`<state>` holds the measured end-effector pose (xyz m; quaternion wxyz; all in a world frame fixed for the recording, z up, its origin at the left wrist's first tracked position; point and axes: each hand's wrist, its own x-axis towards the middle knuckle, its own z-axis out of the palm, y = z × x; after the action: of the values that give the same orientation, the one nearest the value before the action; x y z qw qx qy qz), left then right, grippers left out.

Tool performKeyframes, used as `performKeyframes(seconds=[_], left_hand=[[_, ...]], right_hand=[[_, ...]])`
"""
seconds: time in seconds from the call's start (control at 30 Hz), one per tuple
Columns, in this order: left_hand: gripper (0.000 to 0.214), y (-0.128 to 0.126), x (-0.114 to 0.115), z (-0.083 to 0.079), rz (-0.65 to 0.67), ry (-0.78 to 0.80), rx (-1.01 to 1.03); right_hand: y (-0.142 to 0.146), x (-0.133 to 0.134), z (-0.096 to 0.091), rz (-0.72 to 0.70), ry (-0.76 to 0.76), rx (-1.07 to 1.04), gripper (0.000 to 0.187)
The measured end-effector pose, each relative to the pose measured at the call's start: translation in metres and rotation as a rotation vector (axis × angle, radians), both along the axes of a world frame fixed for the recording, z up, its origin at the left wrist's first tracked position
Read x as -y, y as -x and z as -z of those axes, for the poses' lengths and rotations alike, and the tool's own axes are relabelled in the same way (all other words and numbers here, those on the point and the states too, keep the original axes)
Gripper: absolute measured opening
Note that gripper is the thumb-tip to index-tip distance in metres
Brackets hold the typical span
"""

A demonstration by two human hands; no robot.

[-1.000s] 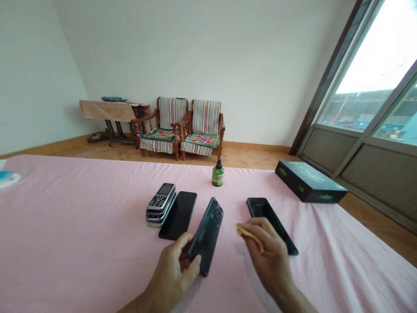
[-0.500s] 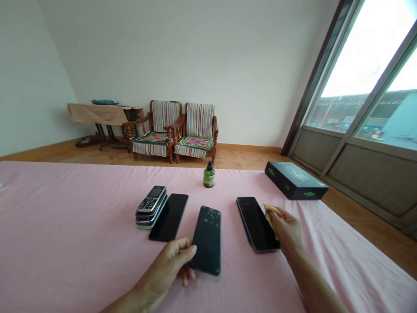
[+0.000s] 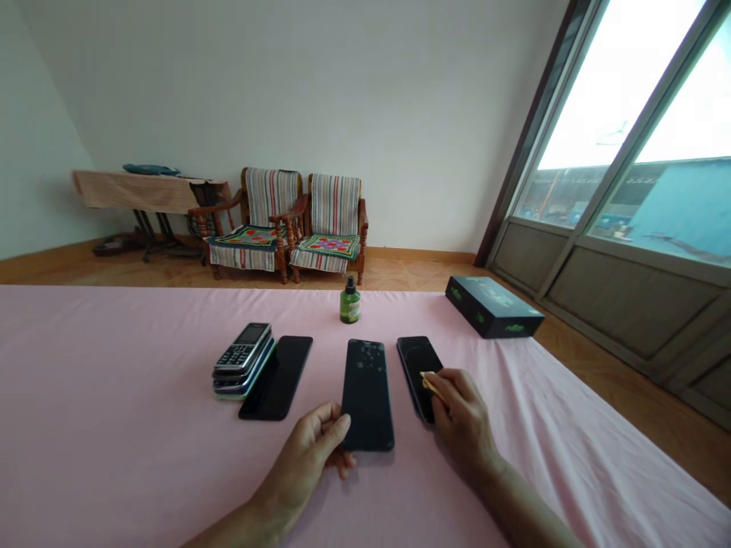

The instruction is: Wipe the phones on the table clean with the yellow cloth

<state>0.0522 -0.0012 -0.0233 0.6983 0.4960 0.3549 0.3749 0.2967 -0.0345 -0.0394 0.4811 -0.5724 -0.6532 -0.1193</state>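
Note:
A black smartphone (image 3: 367, 390) lies flat on the pink cloth (image 3: 114, 426), droplets on its far end. My left hand (image 3: 311, 450) rests at its near-left corner, thumb on the edge, fingers curled. My right hand (image 3: 460, 418) is closed on a small yellowish cloth (image 3: 429, 381) and lies over the near part of another black phone (image 3: 419, 364) to the right. Left of the middle phone sits a third black smartphone (image 3: 278, 377) and a stack of phones topped by a keypad phone (image 3: 242, 356). A green spray bottle (image 3: 349, 301) stands behind them.
A dark box with green print (image 3: 492, 306) lies at the table's far right corner. Beyond the table are two striped wooden armchairs (image 3: 285, 226), a small side table (image 3: 142, 192) and a large window (image 3: 628, 152) on the right.
The middle phone went from tilted up in my left hand to lying flat. My right hand with the cloth swung out to the right phone, then drew back toward me over it.

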Motion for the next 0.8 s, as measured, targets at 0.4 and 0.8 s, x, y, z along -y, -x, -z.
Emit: performKeyframes(seconds=[0.4,0.8], left_hand=[[0.04,-0.001,0.002,0.0,0.004,-0.016,-0.001],[0.041,-0.004,0.004,-0.005,0.047,-0.022,0.009]], right_hand=[[-0.003,-0.008,-0.004,-0.119,-0.013,0.113,0.036],[-0.021,-0.022,-0.009,0.138,-0.052,-0.301,0.022]])
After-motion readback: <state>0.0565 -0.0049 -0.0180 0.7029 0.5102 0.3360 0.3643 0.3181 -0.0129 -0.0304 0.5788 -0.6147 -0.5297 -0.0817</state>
